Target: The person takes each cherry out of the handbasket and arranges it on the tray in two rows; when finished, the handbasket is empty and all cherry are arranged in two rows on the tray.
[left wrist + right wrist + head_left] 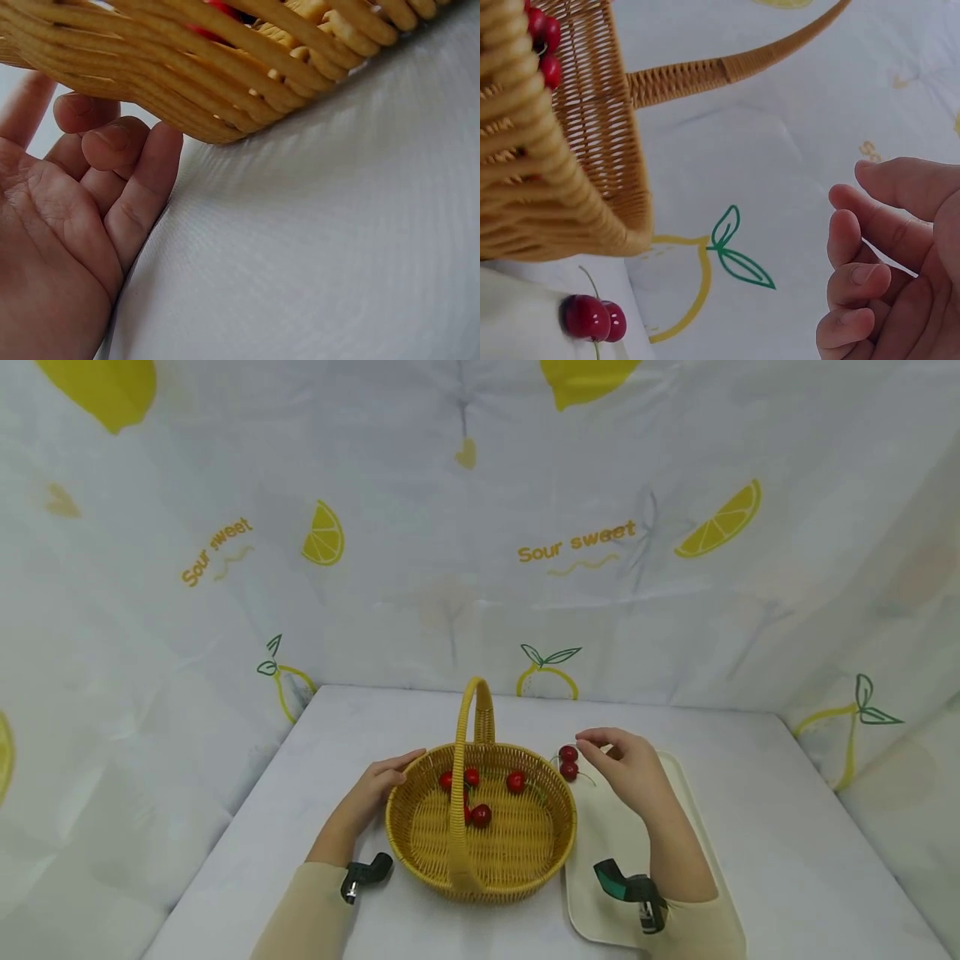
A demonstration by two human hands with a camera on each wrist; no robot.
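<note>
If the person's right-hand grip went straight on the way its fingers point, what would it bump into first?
Probably the pair of cherries, which lie just beyond the right-hand grip in the head view. Its height is unclear, though: it might pass over them and meet the basket instead.

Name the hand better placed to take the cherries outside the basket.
Likely the right hand: it is empty and close to those two cherries; the left hand is across the basket.
</note>
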